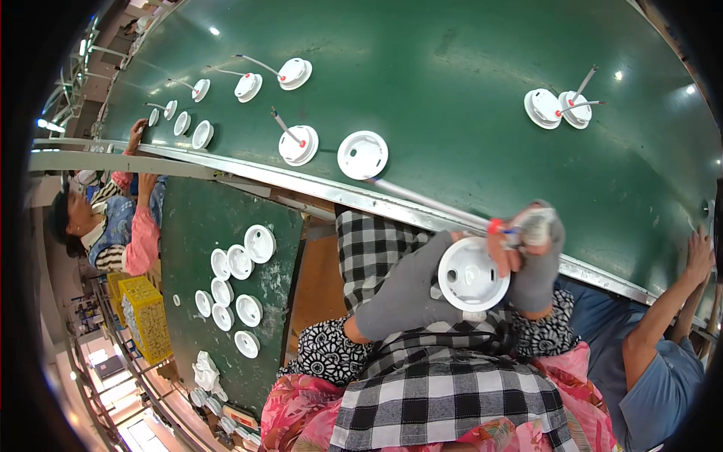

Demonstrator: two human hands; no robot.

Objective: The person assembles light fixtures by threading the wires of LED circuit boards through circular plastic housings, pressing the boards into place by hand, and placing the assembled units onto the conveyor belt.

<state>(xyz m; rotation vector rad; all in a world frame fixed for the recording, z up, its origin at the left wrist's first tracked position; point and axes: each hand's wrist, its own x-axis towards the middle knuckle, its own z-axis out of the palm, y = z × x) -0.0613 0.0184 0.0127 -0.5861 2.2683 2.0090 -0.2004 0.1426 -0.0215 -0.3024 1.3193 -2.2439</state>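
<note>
In front of my checked apron, my left hand [456, 239] holds a white, shallow round plastic housing [471, 282], its open side facing up with holes in its base. Most of the left hand's fingers are hidden behind it. Just above its right rim, my right hand [536, 235] is closed around the end of a pale grey cable [429, 200] with a red ring [495, 227] on it. The cable stretches left over the table's metal edge. Grey sleeves cover both forearms, and the right fingers are slightly blurred.
On the green table [452, 98] lie an open white cup [363, 155] and several housings with cables, including one [299, 145] nearby and a pair [543, 109] at right. A lower green side table [211, 279] carries several cups. Co-workers sit left and right; a yellow crate [147, 320] stands left.
</note>
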